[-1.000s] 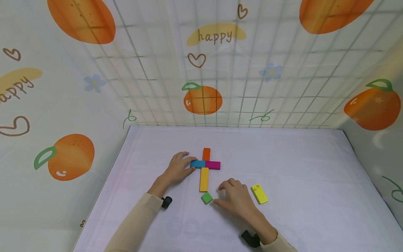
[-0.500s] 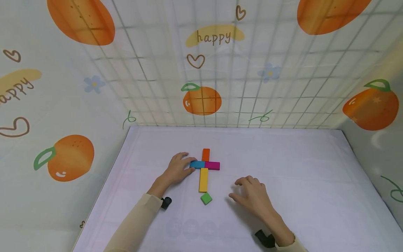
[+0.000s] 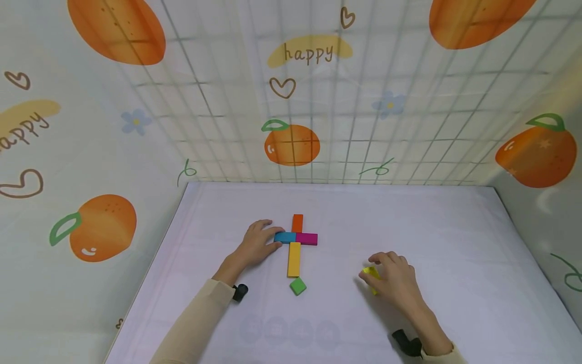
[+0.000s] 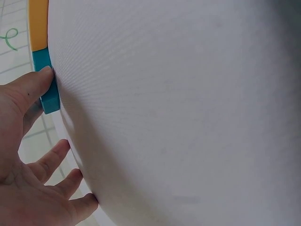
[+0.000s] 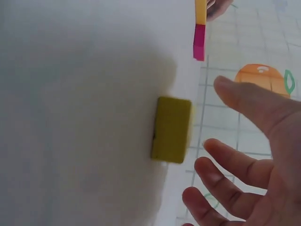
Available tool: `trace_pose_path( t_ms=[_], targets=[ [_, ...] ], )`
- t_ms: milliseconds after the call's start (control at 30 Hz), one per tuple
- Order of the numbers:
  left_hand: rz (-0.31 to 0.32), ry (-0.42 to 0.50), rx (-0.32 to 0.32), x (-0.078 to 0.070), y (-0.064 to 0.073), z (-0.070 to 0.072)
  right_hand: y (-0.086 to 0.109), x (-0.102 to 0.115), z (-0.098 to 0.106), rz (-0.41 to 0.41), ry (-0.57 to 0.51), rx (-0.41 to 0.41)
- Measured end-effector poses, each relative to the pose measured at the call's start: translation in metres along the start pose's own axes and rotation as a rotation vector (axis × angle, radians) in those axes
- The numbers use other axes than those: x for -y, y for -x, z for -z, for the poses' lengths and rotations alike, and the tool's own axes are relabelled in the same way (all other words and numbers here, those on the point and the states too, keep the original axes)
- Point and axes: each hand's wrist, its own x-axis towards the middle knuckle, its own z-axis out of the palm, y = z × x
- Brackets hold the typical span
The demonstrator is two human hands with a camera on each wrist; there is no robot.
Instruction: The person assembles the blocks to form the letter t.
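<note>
My left hand point(image 3: 256, 246) pinches the left end of a blue block point(image 3: 285, 237) between thumb and index finger; in the left wrist view the thumb lies on its side point(image 4: 51, 101). The blue block meets a magenta block point(image 3: 307, 239) end to end. An orange block point(image 3: 297, 223) extends away above them, and a long yellow-orange block point(image 3: 294, 259) runs down below. At its lower end sits a green square block point(image 3: 298, 286), turned cornerwise. My right hand point(image 3: 396, 279) hovers over a bright yellow block point(image 5: 172, 130), its fingers spread and apart from it in the right wrist view.
All the blocks lie on a white tabletop point(image 3: 454, 242). Behind and to the sides hang printed cloth walls point(image 3: 336, 116) with oranges and a grid. Black wrist cameras sit on the left wrist point(image 3: 241, 292) and the right wrist point(image 3: 407, 344).
From beside the green block, my right hand has moved right to above the bright yellow block, now partly covering it. The left hand and the joined blocks stay where they were.
</note>
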Motion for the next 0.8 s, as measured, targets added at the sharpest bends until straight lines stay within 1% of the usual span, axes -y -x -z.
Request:
trace_pose_path(
  t_ms=[133,300,467,567,800],
  targets=[
    [0.000,0.000,0.000,0.000,0.000,0.000,0.002,-0.008,0.001,-0.036,0.035,0.026],
    [-0.001,0.003,-0.001,0.001,0.000,-0.001,0.005,-0.013,0.003,-0.105,0.097,0.107],
    [-0.001,0.006,-0.002,0.003,0.000,-0.003,0.007,-0.013,0.005,-0.126,0.127,0.159],
    [-0.002,0.006,-0.002,0.003,0.000,-0.003,0.008,-0.012,0.006,-0.126,0.131,0.164],
    [-0.007,0.006,-0.006,0.003,0.000,-0.003,0.009,-0.013,0.003,-0.118,0.142,0.146]
  ],
)
